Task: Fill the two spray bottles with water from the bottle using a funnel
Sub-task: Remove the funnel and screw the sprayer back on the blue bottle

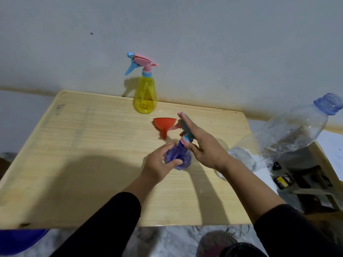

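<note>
A light wooden table (78,145) stands against a pale grey wall (204,43), seen from above. Near the middle, a blue spray bottle (179,156) stands upright. The left hand (159,164) wraps around its round body from the left. The right hand (202,143) lies over its spray head, fingers (185,120) stretched forward along the top, thumb against the neck just under the pink collar. Both arms wear black sleeves (111,219).

Just behind the blue bottle, an orange funnel (163,126) stands on the table, wide mouth up. It is partly hidden by the right hand's fingers. Farther back, near the wall, a yellow spray bottle (145,95) stands upright with its pink and blue spray head still on.

At the right edge, a large clear water bottle (289,134) with a blue cap leans tilted, close to the right forearm. Beyond it, off the table, dark clutter lies too blurred to identify.
</note>
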Available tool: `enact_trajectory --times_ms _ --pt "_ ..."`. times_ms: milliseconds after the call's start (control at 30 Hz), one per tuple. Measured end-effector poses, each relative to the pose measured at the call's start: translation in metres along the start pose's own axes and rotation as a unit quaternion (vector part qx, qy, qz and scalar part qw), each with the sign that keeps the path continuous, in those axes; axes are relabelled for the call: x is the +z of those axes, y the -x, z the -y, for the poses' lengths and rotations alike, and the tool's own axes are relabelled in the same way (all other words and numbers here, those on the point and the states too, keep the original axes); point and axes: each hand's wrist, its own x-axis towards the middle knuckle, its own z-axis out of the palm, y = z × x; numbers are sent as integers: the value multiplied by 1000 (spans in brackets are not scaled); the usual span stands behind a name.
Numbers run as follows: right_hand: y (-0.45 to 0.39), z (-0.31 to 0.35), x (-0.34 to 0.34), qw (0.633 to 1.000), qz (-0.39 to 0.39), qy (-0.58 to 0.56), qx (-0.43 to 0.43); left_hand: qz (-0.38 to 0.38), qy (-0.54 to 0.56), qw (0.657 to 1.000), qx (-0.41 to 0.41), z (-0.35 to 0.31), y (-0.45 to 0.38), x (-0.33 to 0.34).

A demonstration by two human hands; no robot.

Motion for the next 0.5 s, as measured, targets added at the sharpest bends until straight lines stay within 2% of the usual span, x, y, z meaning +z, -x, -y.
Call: enact_trajectory --times_ms 167,400,500 --pt "-8 0 -5 1000 23 16 3 -3 -8 1000 -5 0 0 0" --pt "-6 -7 -1 1000 5 4 -17 -5 -13 1000 -7 -1 0 1" --pt "-8 -9 -5 999 33 13 -30 -3 -15 1000 -8 -2 0 0"
